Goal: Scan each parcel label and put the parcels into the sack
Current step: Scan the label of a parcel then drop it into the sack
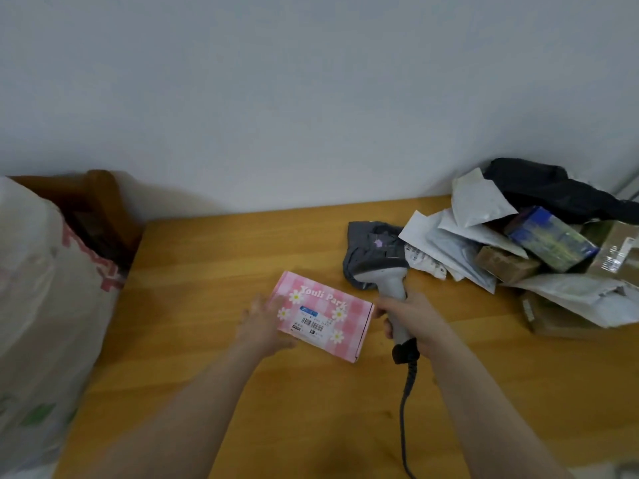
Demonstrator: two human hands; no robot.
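A pink checked box [323, 314] with daisies and a white barcode label lies flat on the wooden table [214, 271], label up. My left hand [261, 323] is at the box's left edge, blurred, fingers spread and touching it. My right hand [413, 323] grips the grey handle of a barcode scanner [389, 283], just right of the box; the scanner's dark head points away toward the pile. Its cable runs down toward me. The white woven sack [41, 305] with red print stands at the table's left.
A pile of parcels [539, 247] fills the back right corner: white and black mailer bags, a blue box, brown cartons. A grey mailer bag [366, 243] lies behind the scanner. A wooden chair back [100, 198] rises behind the sack. A pale wall runs behind the table.
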